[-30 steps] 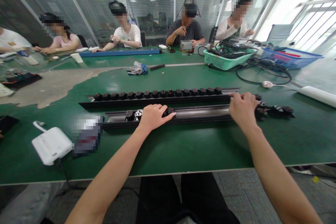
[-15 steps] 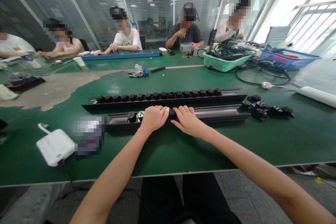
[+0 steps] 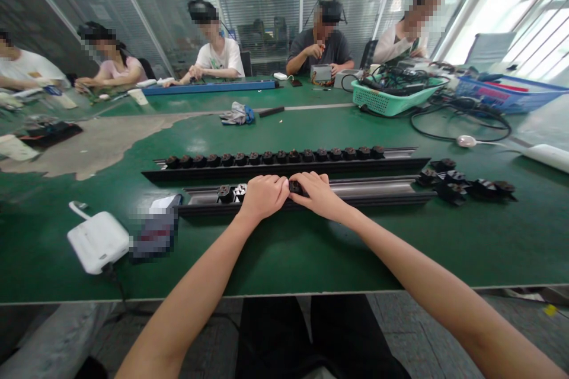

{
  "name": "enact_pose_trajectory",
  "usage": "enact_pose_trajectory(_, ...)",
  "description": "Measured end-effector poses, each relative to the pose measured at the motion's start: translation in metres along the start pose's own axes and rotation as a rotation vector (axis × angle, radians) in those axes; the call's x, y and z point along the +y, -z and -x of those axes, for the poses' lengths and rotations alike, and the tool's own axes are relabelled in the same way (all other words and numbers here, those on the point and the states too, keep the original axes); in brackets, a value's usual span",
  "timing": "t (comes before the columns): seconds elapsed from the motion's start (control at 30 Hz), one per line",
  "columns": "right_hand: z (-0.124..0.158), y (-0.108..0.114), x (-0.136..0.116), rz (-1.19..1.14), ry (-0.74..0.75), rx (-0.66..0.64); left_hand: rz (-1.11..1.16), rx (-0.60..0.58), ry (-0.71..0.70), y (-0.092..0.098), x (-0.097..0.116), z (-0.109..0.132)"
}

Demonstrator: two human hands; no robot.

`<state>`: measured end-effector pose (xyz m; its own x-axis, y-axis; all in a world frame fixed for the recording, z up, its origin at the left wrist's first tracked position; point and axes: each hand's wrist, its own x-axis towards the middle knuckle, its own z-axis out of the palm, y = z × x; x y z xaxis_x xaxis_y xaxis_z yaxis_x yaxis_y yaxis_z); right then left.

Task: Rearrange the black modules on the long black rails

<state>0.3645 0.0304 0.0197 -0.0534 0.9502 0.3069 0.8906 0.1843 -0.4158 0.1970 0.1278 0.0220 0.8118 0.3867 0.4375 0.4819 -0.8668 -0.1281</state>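
Note:
A long black rail point(image 3: 377, 188) with a bare metal channel lies across the table in front of me. My left hand point(image 3: 265, 196) is closed over its middle, fingers curled across the far side and hiding what is under the palm. Beside it, my right hand point(image 3: 315, 192) grips a small black socket module point(image 3: 294, 186) in the channel between thumb and fingers. Left of my left hand, another black socket module point(image 3: 224, 193) sits in the channel next to a shinier one point(image 3: 240, 192). Behind lies a second rail point(image 3: 284, 172) bearing a row of black modules.
Loose black modules point(image 3: 453, 183) lie at the rails' right end. On the left are a white box point(image 3: 98, 241) with a cable and a dark pouch point(image 3: 155, 235). Further back are a glove point(image 3: 237, 113), a green basket point(image 3: 395, 100) and a blue basket point(image 3: 511, 95). Several people sit opposite.
My view has shifted slightly. My right thumb and fingers have closed in around the black socket module; my left hand stays over the rail.

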Motion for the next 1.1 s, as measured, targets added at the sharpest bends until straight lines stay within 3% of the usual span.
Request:
enact_pose_trajectory(0.37,0.000,-0.006,-0.009,0.074,-0.092,0.071,-0.019,0.017,-0.016,0.000,0.001,-0.001)
enact_pose_trajectory(1.1,-0.004,-0.003,-0.012,0.109,-0.137,0.037,-0.013,0.028,-0.013,-0.002,0.000,0.000)
